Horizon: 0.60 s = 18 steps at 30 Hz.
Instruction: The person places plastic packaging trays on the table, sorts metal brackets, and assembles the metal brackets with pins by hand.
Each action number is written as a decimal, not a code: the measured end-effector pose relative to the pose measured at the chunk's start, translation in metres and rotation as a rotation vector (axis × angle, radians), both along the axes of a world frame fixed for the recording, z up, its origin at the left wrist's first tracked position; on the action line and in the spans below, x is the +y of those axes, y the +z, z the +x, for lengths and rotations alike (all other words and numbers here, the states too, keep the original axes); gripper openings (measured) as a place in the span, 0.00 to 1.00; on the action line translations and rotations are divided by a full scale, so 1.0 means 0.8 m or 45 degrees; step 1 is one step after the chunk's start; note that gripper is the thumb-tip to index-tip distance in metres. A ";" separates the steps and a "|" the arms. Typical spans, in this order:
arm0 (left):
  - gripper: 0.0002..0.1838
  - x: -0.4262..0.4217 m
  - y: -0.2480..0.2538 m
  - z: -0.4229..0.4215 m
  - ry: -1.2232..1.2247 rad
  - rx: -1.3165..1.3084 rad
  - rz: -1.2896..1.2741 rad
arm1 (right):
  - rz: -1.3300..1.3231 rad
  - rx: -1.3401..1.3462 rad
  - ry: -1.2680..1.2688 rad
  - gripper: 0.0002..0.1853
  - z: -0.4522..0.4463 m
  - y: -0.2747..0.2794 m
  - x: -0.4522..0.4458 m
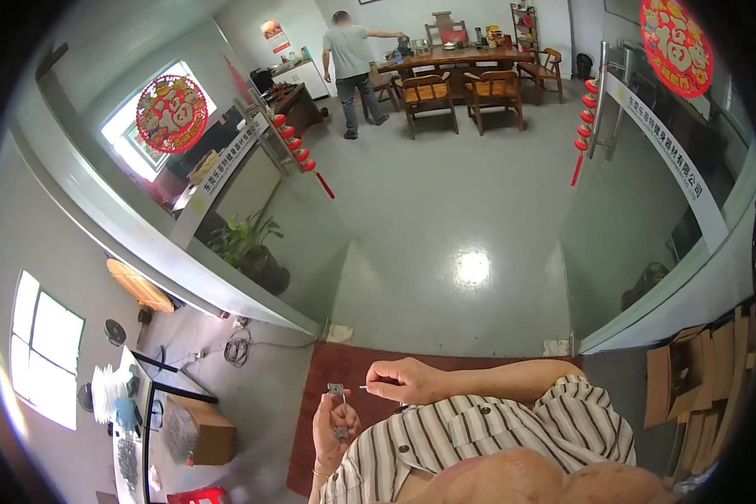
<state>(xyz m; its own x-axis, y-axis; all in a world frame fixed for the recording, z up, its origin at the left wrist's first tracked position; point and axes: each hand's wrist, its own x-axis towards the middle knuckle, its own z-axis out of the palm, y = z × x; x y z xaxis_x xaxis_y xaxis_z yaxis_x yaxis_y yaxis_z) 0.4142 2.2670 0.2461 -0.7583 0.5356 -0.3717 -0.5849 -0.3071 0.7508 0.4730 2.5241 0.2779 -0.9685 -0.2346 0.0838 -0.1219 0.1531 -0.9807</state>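
Note:
Near the bottom centre, my left hand (334, 433) is raised with its fingers wrapped round a small grey metal part (336, 390). Another bit of grey shows lower in the palm. My right hand (395, 380) is just to the right, its thumb and forefinger pinched on a thin pale stick (364, 387) that points toward the metal part. A small gap separates the stick's tip from the part. The exact shape of the grey part is too small to tell.
Glass doors (647, 168) stand open on both sides. Beyond them a person (351, 67) stands by a wooden table (454, 57) with chairs. A red mat (315, 370) lies below my hands. Cardboard boxes (202, 433) are at lower left, flattened cardboard (676, 378) at right.

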 end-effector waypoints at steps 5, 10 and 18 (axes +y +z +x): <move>0.27 -0.010 -0.008 0.013 0.042 -0.040 0.024 | -0.045 0.042 0.032 0.15 -0.001 -0.001 -0.003; 0.27 -0.013 -0.002 0.023 0.053 -0.083 0.030 | -0.048 -0.043 0.074 0.14 0.001 0.008 -0.012; 0.27 -0.057 -0.015 0.022 0.073 -0.067 0.100 | 0.010 -0.022 0.036 0.13 -0.007 0.005 -0.061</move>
<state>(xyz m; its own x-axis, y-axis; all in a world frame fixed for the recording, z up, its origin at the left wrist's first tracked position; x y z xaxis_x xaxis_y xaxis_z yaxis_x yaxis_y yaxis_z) 0.4321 2.2212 0.2341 -0.7688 0.5210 -0.3708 -0.6030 -0.3975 0.6916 0.4678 2.4754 0.2821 -0.9626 -0.2628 0.0650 -0.1092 0.1573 -0.9815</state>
